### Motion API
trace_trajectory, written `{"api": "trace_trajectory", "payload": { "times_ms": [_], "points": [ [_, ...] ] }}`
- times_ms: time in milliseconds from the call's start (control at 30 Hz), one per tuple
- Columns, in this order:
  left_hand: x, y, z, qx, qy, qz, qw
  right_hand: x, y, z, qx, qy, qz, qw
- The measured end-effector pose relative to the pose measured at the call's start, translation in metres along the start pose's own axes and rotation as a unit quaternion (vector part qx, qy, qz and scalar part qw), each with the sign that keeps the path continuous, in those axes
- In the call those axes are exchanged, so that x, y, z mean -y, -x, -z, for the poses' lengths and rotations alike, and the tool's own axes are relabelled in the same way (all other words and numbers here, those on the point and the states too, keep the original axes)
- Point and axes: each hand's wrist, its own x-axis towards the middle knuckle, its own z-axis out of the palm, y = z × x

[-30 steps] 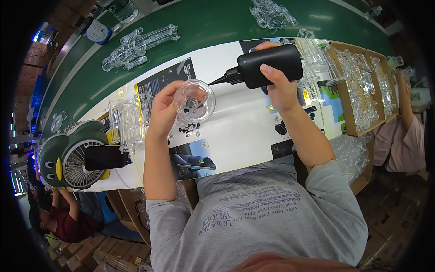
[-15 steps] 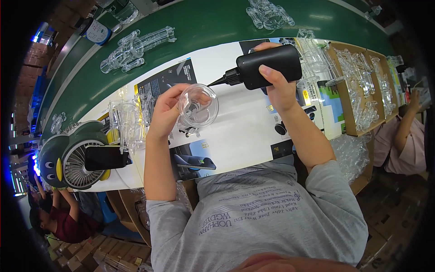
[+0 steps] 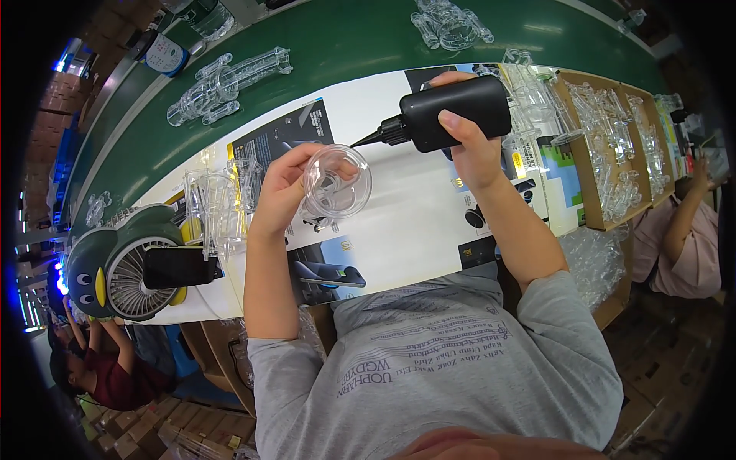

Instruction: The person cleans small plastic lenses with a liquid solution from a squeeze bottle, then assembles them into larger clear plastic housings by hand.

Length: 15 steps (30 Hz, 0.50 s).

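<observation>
My left hand (image 3: 282, 190) grips a clear, round, cup-like piece (image 3: 339, 182) with a wide rim, its open end facing up toward me. Some of the fingers show through its transparent wall. In my right hand (image 3: 477, 157) lies a black squeeze bottle (image 3: 456, 111), held on its side with fingers and thumb around it. Its thin pointed nozzle (image 3: 369, 139) aims left, the tip right at the upper rim of the clear piece; whether they touch I cannot tell. Under both hands spreads a white printed sheet (image 3: 410, 222).
Clear tubular pieces (image 3: 230, 84) lie on the green surface (image 3: 349, 38), others (image 3: 222, 199) stand left of my hand. A green fan (image 3: 126, 264) with a phone (image 3: 180, 267) is at left. Cardboard trays (image 3: 598, 153) of clear parts sit right. Other people work at both sides.
The clear pieces on the green surface have shifted slightly left. The clear piece in my left hand has moved a little down and right; the bottle stays nearly still.
</observation>
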Motion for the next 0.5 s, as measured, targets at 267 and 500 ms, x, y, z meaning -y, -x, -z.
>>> {"api": "trace_trajectory", "payload": {
  "times_ms": [267,500],
  "points": [
    [0.0031,-0.0001,0.0039,0.034,0.01,-0.013,0.999,-0.0007,0.0001,0.0001,0.005,0.004,0.001,1.0],
    [-0.0003,0.0006,0.0032,0.052,0.012,-0.003,0.999,-0.0009,0.0005,0.0012,0.003,0.009,0.003,1.0]
  ]
}}
